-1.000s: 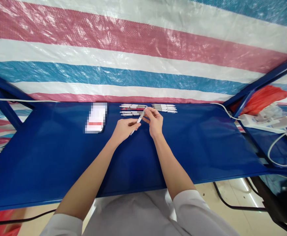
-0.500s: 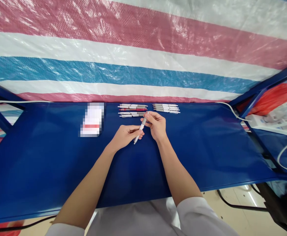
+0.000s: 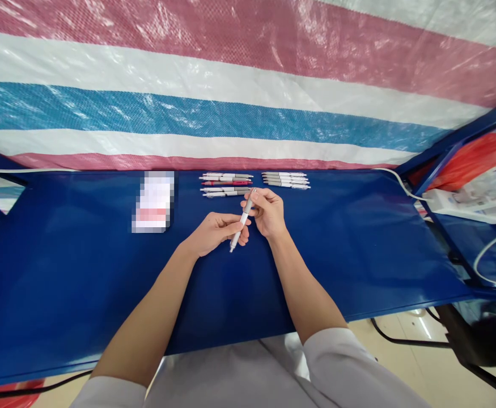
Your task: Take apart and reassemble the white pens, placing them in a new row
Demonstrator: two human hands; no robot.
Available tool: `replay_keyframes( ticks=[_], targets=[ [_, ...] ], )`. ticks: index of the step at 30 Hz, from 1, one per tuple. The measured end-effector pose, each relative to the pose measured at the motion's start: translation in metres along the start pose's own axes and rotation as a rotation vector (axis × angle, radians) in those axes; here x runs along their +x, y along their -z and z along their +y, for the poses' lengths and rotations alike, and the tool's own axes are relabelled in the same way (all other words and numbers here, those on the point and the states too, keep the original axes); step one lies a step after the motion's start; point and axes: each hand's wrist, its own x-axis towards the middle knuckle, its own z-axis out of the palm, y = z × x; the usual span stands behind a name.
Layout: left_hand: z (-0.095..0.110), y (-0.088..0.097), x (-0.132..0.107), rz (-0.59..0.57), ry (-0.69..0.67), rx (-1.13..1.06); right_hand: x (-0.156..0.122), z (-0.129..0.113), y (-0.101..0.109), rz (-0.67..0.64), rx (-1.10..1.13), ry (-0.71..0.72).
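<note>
So I'm standing here watching someone fiddle with a white-and-grey pen [image 3: 244, 217] at a blue table [image 3: 103, 283], and honestly it looks like a job caught mid-stride. The pen is up in the air between both hands, over the middle of the tabletop, tilted so one end pokes back toward the person. Left hand [image 3: 211, 233] has it pinched around the white middle, thumb on top and fingers curled in underneath. Right hand [image 3: 270, 214] is closed in a fingertip pinch up at the grey end, so neither hand is hanging open.

As for how far along: there are two groups lying toward the back edge, a left group of pens [image 3: 226, 190] with a red pen [image 3: 226, 183] in it, and a neat right group of pens [image 3: 285, 180], all white and grey from what I can see. The one being held is in neither group, so I'd call that pen unfinished business. Which group is dealt with and which is waiting, no clue, they look equally tidy to me. Can't make out whether the grey tip is screwed on tight either; the fingertips cover too much of it.
</note>
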Motion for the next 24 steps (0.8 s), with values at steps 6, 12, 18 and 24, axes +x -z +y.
replay_keyframes(
  ticks=[6, 12, 18, 24],
  targets=[
    [-0.0023, -0.0015, 0.0023, 0.077, -0.029, 0.009, 0.0001, 0.0010, 0.0011, -0.013, 0.012, 0.037],
    [-0.0059, -0.0059, 0.0040, 0.325, -0.192, 0.301, 0.0006, -0.0006, -0.0011, 0.048, -0.065, 0.081],
    [-0.0028, -0.0044, -0.0011, 0.249, -0.119, 0.236, -0.0028, -0.0001, -0.0016, -0.022, -0.064, 0.050],
    [-0.0061, 0.0018, -0.0012, 0.153, -0.064, 0.038, -0.0035, -0.0012, -0.0021, -0.092, -0.040, 0.033]
  ],
)
